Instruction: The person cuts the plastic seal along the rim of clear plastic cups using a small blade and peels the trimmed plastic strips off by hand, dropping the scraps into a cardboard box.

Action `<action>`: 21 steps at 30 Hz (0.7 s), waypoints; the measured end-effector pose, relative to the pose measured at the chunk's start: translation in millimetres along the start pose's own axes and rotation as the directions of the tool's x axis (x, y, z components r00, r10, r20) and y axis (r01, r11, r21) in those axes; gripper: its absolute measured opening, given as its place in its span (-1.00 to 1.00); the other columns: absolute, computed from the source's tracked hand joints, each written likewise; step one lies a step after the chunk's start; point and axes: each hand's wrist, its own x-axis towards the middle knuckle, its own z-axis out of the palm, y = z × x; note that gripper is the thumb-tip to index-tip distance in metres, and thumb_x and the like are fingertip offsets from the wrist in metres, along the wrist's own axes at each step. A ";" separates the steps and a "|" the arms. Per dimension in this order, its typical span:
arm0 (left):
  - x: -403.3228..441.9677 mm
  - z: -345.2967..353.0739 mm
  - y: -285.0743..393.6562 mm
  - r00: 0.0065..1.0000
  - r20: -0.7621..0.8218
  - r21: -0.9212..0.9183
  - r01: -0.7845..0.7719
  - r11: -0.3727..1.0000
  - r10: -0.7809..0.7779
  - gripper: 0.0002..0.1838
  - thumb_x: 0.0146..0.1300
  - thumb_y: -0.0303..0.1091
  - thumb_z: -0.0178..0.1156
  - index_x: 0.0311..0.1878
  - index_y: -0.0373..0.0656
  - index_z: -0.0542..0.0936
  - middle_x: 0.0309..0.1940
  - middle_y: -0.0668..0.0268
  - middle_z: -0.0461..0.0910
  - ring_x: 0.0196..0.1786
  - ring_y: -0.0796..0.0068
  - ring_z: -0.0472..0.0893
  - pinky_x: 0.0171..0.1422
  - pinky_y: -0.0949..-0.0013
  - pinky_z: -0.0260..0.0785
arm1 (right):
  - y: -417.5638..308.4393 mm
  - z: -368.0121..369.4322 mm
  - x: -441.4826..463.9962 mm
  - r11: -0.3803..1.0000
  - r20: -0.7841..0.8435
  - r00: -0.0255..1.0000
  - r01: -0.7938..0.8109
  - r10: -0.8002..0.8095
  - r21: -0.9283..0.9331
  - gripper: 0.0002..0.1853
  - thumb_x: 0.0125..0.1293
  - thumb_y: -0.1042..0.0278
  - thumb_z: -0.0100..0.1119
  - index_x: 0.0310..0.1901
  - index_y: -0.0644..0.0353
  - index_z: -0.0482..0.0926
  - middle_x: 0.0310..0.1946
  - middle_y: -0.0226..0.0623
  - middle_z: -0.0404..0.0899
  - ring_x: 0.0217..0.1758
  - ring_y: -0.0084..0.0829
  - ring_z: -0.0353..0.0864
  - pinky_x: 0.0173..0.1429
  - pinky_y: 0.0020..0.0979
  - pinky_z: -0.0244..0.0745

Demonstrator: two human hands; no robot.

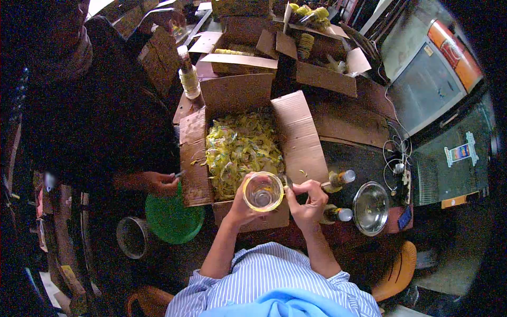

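Observation:
My left hand (240, 208) is wrapped round a clear cup (263, 196) with a yellow rim, its open mouth turned up toward me. My right hand (308, 205) pinches a small, thin blade (288, 182), held close to the cup's right rim; its handle is hidden by the fingers. Both hands are over the near edge of an open cardboard box (301, 129). Yellow-green strips and scraps (240, 148) fill much of the box.
Bottles with white caps (346, 176) and a shiny metal bowl (371, 208) stand at right. A person's hand (162, 183) holds something small at left, above a green basin (174, 216). Further boxes (243, 61) with yellow-rimmed stacks are behind. Cables (398, 153) lie at right.

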 end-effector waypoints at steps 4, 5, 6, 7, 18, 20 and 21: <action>1.3 5.7 7.6 0.996 -0.077 -0.106 0.040 0.994 -0.048 -0.19 -0.33 -0.33 0.51 0.07 -0.18 0.30 -0.02 0.29 0.38 0.08 0.40 0.39 0.24 0.30 0.21 | -1.2 3.0 -8.4 0.997 -0.048 0.996 0.079 -0.077 0.026 -0.82 -0.17 0.66 0.29 -0.55 0.21 0.48 -0.63 -0.34 0.46 -0.55 -0.48 0.41 -0.41 -0.51 0.28; 2.2 8.7 11.9 0.993 -0.100 -0.133 0.052 0.990 -0.066 -0.20 -0.31 -0.34 0.50 0.07 -0.17 0.30 -0.01 0.30 0.38 0.08 0.41 0.39 0.23 0.30 0.22 | -5.0 2.6 -9.7 0.996 -0.049 0.995 0.093 -0.092 0.015 -0.81 -0.17 0.66 0.30 -0.55 0.21 0.48 -0.63 -0.35 0.46 -0.55 -0.48 0.41 -0.40 -0.50 0.28; 2.2 9.4 14.9 0.991 -0.106 -0.140 0.071 0.988 -0.086 -0.20 -0.31 -0.35 0.50 0.07 -0.17 0.30 -0.01 0.30 0.38 0.08 0.42 0.39 0.23 0.30 0.22 | -7.9 2.6 -10.2 0.994 -0.052 0.993 0.106 -0.105 0.001 -0.81 -0.18 0.66 0.30 -0.55 0.20 0.47 -0.63 -0.35 0.46 -0.55 -0.48 0.42 -0.39 -0.50 0.29; 2.3 10.9 17.0 0.988 -0.111 -0.148 0.090 0.985 -0.107 -0.21 -0.30 -0.36 0.50 0.07 -0.16 0.29 -0.01 0.30 0.38 0.08 0.42 0.39 0.22 0.31 0.23 | -9.1 2.5 -9.8 0.993 -0.022 0.993 0.120 -0.120 -0.008 -0.79 -0.18 0.66 0.29 -0.57 0.18 0.45 -0.63 -0.35 0.47 -0.57 -0.47 0.42 -0.35 -0.48 0.29; -5.6 8.1 15.9 0.980 -0.061 -0.061 0.186 0.981 -0.190 -0.27 -0.25 -0.36 0.47 0.05 -0.18 0.33 -0.01 0.28 0.37 0.08 0.42 0.39 0.21 0.32 0.24 | -3.5 10.2 -5.2 0.969 0.013 0.979 0.202 -0.202 -0.143 -0.81 -0.17 0.52 0.34 -0.50 0.07 0.52 -0.63 -0.40 0.47 -0.55 -0.44 0.49 -0.27 -0.41 0.27; -7.2 7.9 6.9 0.996 0.007 -0.032 0.087 0.996 -0.086 -0.27 -0.26 -0.37 0.47 0.05 -0.18 0.33 0.00 0.28 0.36 0.09 0.42 0.39 0.22 0.32 0.24 | 2.2 11.6 0.0 0.975 0.026 0.984 0.176 -0.174 -0.139 -0.81 -0.17 0.52 0.35 -0.49 0.07 0.53 -0.63 -0.39 0.48 -0.55 -0.43 0.49 -0.27 -0.41 0.27; -6.9 8.4 8.5 0.997 -0.007 -0.013 0.083 0.996 -0.083 -0.25 -0.28 -0.37 0.47 0.06 -0.19 0.32 0.00 0.27 0.35 0.10 0.41 0.38 0.22 0.33 0.23 | 3.1 12.4 2.9 0.983 0.026 0.985 0.175 -0.173 -0.065 -0.83 -0.18 0.60 0.31 -0.51 0.18 0.53 -0.66 -0.35 0.45 -0.59 -0.42 0.44 -0.32 -0.43 0.28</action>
